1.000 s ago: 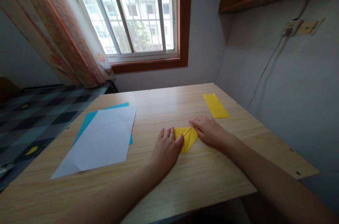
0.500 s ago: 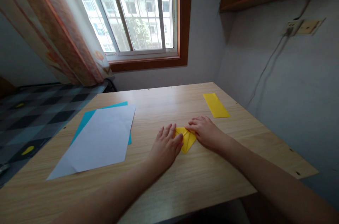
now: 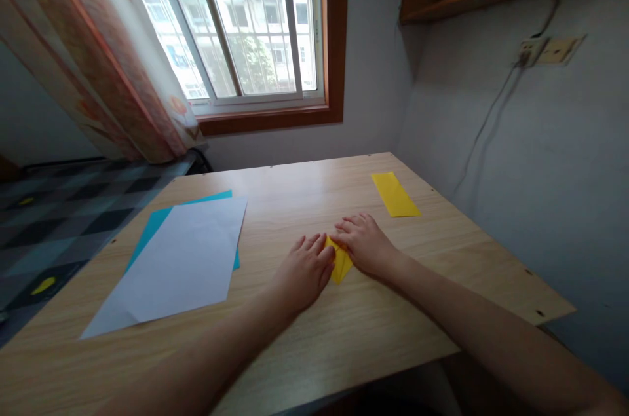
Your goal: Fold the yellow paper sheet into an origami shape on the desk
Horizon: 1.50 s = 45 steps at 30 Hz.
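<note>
A small folded piece of yellow paper (image 3: 341, 266) lies on the wooden table, its lower end coming to a point and crease lines showing on it. My left hand (image 3: 305, 269) holds its left side, thumb and fingertips against the paper. From the right, my right hand (image 3: 364, 243) holds the upper right part, fingers bent over the fold. Both hands cover much of the paper's upper part, so its full shape is hidden.
Farther back on the right lies a yellow paper strip (image 3: 396, 194). On the left, a white sheet (image 3: 171, 265) overlaps a turquoise sheet (image 3: 150, 236). The wooden table (image 3: 295, 187) stands below a window, beside a checked bedspread (image 3: 98, 196).
My right hand has moved inward toward my left hand and covers more of the folded yellow paper. The whole view has shifted slightly.
</note>
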Each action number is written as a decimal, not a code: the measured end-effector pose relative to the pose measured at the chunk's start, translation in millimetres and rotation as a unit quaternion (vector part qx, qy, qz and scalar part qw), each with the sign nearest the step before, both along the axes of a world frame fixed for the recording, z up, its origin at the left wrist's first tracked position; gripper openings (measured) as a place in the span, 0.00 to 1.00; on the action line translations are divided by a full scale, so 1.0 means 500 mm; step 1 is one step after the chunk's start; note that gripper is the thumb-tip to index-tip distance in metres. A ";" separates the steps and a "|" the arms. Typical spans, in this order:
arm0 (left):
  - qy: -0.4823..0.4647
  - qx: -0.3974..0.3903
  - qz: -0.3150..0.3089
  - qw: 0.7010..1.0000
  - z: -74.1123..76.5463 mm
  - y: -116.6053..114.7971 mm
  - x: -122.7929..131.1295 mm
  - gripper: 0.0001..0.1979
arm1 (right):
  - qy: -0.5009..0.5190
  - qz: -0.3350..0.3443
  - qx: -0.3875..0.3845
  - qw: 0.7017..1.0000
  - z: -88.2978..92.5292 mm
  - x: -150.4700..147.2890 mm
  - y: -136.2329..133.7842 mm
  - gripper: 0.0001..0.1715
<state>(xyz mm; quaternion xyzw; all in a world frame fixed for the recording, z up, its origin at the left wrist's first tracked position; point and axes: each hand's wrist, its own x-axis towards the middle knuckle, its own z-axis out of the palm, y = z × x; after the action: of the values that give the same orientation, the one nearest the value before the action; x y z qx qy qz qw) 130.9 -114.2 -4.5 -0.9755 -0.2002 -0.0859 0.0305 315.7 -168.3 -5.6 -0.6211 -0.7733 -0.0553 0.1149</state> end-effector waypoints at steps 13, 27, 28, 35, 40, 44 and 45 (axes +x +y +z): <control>0.004 0.000 0.007 1.000 0.003 0.000 0.000 0.15 | 0.035 -0.027 -0.002 0.999 0.009 0.038 -0.007 0.18; 0.012 0.011 0.020 1.000 -0.005 0.003 -0.001 0.22 | 0.020 -0.025 0.008 0.999 0.023 0.055 -0.008 0.14; 0.013 0.011 0.021 1.000 -0.005 0.003 -0.001 0.22 | 0.024 -0.025 0.015 0.999 0.023 0.053 -0.009 0.14; 0.008 -0.009 0.028 1.000 0.001 0.006 -0.003 0.24 | 0.048 -0.006 0.005 0.999 0.010 0.039 -0.008 0.21; 0.010 -0.010 0.027 1.000 0.003 0.005 -0.004 0.23 | 0.082 0.005 0.010 0.997 0.002 0.037 -0.004 0.20; 0.008 -0.008 0.023 1.000 0.005 0.004 -0.004 0.24 | 0.096 0.013 0.012 0.995 -0.002 0.036 -0.001 0.22; 0.006 -0.010 0.022 1.000 0.004 0.004 -0.004 0.23 | 0.099 0.011 0.010 0.995 -0.003 0.035 0.000 0.22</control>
<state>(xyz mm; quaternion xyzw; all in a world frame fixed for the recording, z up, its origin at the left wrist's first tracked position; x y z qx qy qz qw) 128.6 -112.1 -2.4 -0.9717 -0.2220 -0.0775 0.0234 333.4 -168.4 -7.2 -0.6139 -0.7643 0.0001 0.1975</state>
